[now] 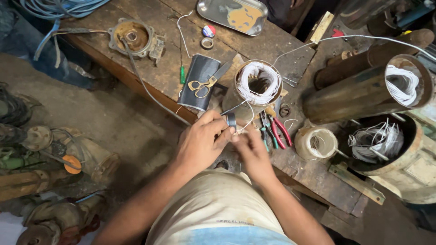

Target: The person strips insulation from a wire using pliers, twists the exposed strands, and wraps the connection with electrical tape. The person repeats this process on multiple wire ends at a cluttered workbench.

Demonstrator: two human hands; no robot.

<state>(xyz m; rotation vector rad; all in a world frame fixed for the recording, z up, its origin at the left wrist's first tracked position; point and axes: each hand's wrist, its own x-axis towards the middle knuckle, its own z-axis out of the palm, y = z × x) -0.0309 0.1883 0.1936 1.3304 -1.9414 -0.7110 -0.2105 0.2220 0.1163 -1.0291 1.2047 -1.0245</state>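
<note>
My left hand (200,143) pinches a small roll of dark tape (231,120) at the near edge of the wooden bench (150,68). Right beside it, my right hand (252,149) has its fingers closed on the end of a thin white wire (249,119). The wire runs up to a motor stator (257,84) filled with white winding coils, standing upright just beyond my hands. The two hands touch at the fingertips.
Yellow-handled scissors (204,85) lie on a dark pouch (199,81). Red and green pliers (274,131) rest right of my hands. A steel tray (232,16), tape rolls, a metal tube stator (368,90) and old pump parts (50,159) on the floor surround me.
</note>
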